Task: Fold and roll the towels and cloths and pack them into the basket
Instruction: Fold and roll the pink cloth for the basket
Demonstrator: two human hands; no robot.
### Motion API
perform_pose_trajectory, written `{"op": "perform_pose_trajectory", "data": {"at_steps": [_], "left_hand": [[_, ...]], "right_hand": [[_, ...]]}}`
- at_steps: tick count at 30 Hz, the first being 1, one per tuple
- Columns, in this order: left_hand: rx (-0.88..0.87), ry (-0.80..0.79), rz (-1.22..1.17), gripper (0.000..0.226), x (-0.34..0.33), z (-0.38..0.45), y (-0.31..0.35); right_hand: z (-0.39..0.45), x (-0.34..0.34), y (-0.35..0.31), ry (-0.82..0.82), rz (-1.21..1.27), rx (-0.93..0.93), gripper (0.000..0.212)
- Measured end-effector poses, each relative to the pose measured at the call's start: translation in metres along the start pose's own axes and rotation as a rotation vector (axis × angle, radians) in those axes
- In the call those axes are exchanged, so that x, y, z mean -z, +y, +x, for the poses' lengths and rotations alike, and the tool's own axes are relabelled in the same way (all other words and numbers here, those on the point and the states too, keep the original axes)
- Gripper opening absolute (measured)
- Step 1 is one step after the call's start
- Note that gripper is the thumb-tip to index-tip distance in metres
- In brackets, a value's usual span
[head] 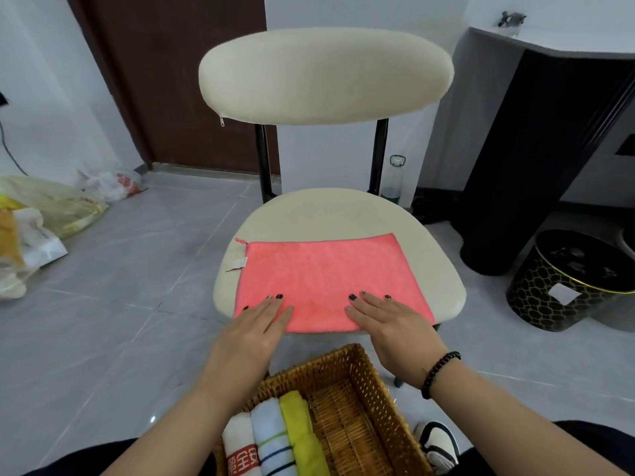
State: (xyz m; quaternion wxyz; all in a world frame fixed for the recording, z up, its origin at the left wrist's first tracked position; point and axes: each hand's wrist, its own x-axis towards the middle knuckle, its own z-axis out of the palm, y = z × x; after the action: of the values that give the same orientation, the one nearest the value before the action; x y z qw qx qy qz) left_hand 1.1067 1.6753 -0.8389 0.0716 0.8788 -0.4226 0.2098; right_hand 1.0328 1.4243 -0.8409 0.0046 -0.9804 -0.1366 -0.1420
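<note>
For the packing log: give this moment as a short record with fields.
surface: cream chair seat
cloth: pink cloth lying flat on the seat
left hand: flat on the cloth's near left part
right hand: flat on its near right part
basket: wicker, in front of the chair, three rolls on its left side, white, pale blue, yellow-green

A pink cloth point(330, 280) lies folded flat as a wide rectangle on a cream chair seat point(309, 211), a small white label and a pink loop at its far left corner; its near edge runs along the seat's front. Below it, a brown wicker basket point(374, 383) holds three rolled towels side by side at its left: a white roll point(237, 444) with red print, a pale blue striped roll point(273, 438) and a yellow-green roll point(302, 431); the basket's right half shows bare weave.
</note>
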Motion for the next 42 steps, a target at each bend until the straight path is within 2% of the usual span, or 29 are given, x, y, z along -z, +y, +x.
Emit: {"op": "perform_pose_trajectory", "data": {"at_steps": [2, 4, 5, 6, 7, 8, 10, 13, 17, 20, 23, 27, 31, 38, 42], "left_hand": [[0.055, -0.010, -0.019, 0.056, 0.000, -0.003, -0.005], [0.107, -0.062, -0.055, 0.058, 0.001, -0.005, -0.013], [0.140, -0.074, -0.085, 0.047, 0.003, -0.005, -0.016], [0.202, -0.077, -0.125, 0.031, 0.007, -0.005, -0.017], [0.279, -0.079, -0.192, 0.027, 0.011, -0.003, -0.019], [0.336, -0.100, -0.267, 0.035, 0.014, -0.001, -0.021], [0.356, -0.068, -0.341, 0.040, 0.018, 0.003, -0.023], [0.366, 0.035, -0.448, 0.027, 0.020, 0.010, -0.025], [0.526, 0.149, -0.643, 0.018, 0.018, 0.029, -0.029], [0.670, 0.157, -0.705, 0.013, 0.015, 0.049, -0.037], [0.769, 0.069, -0.671, 0.013, 0.006, 0.062, -0.049], [0.783, -0.101, -0.539, 0.012, -0.002, 0.072, -0.057], [0.744, -0.200, -0.400, 0.012, -0.005, 0.078, -0.061], [0.782, -0.275, -0.232, 0.017, -0.013, 0.092, -0.063], [0.759, -0.287, -0.053, 0.019, -0.008, 0.096, -0.056]], "right_hand": [[-0.004, 0.004, 0.005, 0.027, 0.045, -0.009, 0.065], [-0.005, 0.010, 0.015, 0.044, 0.086, -0.015, 0.055], [-0.006, 0.014, 0.021, 0.034, 0.122, -0.035, 0.048], [-0.007, 0.020, 0.028, 0.019, 0.171, -0.084, 0.041], [-0.008, 0.026, 0.036, -0.009, 0.215, -0.159, 0.035], [-0.010, 0.032, 0.044, -0.052, 0.254, -0.238, 0.032], [-0.010, 0.043, 0.057, -0.119, 0.332, -0.360, 0.025], [-0.003, 0.057, 0.071, -0.048, 0.448, -0.451, 0.012], [0.015, 0.066, 0.081, -0.087, 0.480, -0.544, 0.017], [0.035, 0.064, 0.084, -0.055, 0.490, -0.587, 0.020], [0.054, 0.052, 0.083, 0.045, 0.558, -0.644, 0.018], [0.070, 0.024, 0.083, 0.014, 0.460, -0.749, 0.030], [0.080, 0.009, 0.080, -0.013, 0.336, -0.790, 0.029], [0.090, 0.004, 0.083, -0.063, 0.215, -0.812, 0.033], [0.094, 0.002, 0.082, -0.090, 0.184, -0.816, 0.029]]}}
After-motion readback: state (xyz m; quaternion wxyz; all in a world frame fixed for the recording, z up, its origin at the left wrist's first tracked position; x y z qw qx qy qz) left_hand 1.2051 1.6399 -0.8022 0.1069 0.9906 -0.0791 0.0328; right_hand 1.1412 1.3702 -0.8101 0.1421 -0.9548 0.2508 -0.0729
